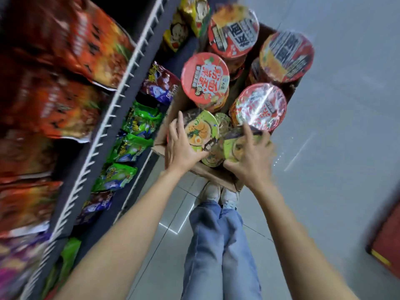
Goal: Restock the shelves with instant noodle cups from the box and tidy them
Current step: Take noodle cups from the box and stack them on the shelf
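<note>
A cardboard box (218, 176) stands on the floor ahead of my feet, filled with several instant noodle cups. Red-lidded cups (205, 79) fill its far half. Two green-lidded cups lie at the near end. My left hand (181, 146) grips the left green cup (202, 129) with fingers curled over its near rim. My right hand (251, 156) grips the right green cup (236, 146), thumb under its near edge and fingers over the top. The right hand and its cup are motion-blurred.
A shelf unit with a white wire edge (104, 126) runs along the left, holding orange noodle packs (71, 61) above and green and purple snack bags (134, 135) below. Grey tiled floor (335, 148) lies to the right. A red object (387, 239) sits at the right edge.
</note>
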